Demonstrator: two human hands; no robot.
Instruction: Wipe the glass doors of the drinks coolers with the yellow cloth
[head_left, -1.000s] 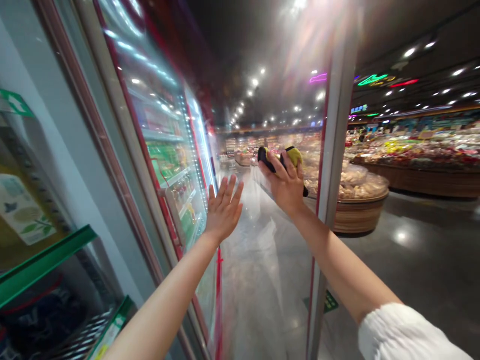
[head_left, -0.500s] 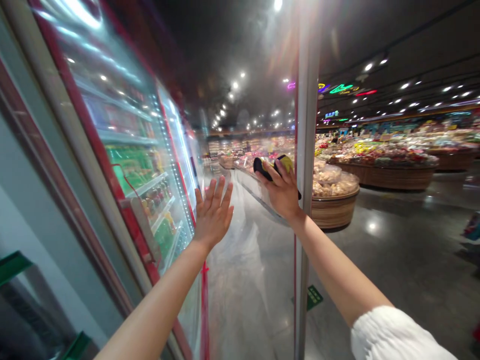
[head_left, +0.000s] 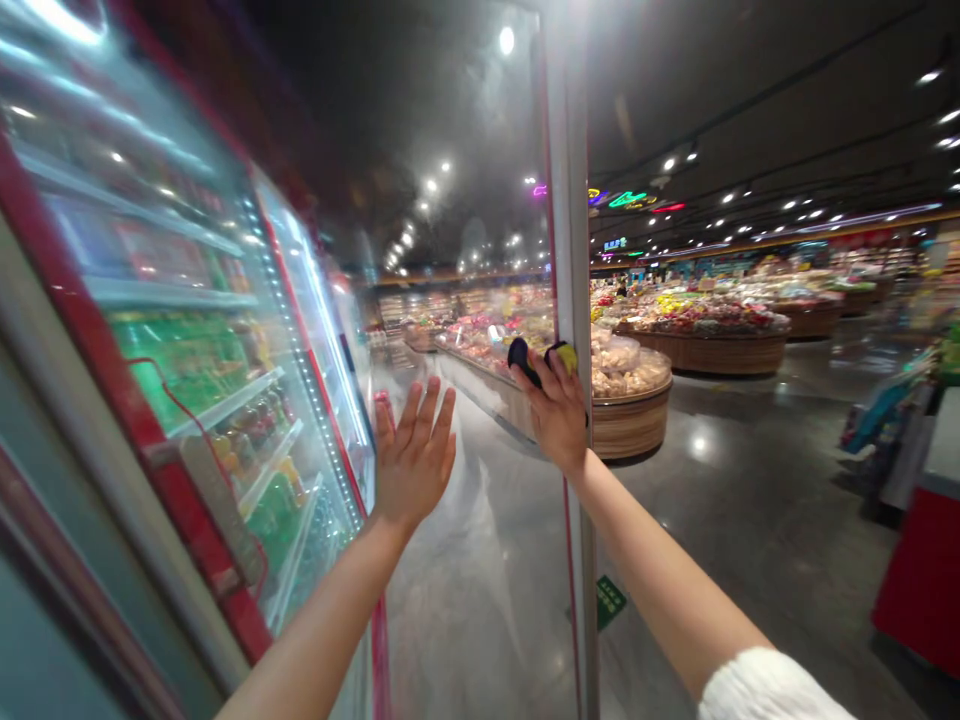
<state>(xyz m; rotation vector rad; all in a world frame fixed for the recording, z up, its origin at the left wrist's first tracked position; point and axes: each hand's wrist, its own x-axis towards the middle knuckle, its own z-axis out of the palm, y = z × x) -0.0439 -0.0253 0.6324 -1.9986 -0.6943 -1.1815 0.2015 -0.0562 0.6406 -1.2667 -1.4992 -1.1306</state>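
Observation:
A glass door with a metal edge frame stands open in front of me, its pane hazy with streaks. My left hand lies flat against the pane, fingers stretched and holding nothing. Farther right, my right hand presses a black-and-yellow pad to the glass close to the metal frame. Fingers cover most of the pad, so its exact kind is hard to tell.
Lit refrigerated cases with bottles on shelves run along the left. Beyond the door are round wood-sided produce stands. A green floor sign lies by the door's foot, and a red counter is at right.
The view has turned right, so the door and cases sit farther left. My right hand and the pad are nearer the metal frame and slightly lower. My left hand remains flat.

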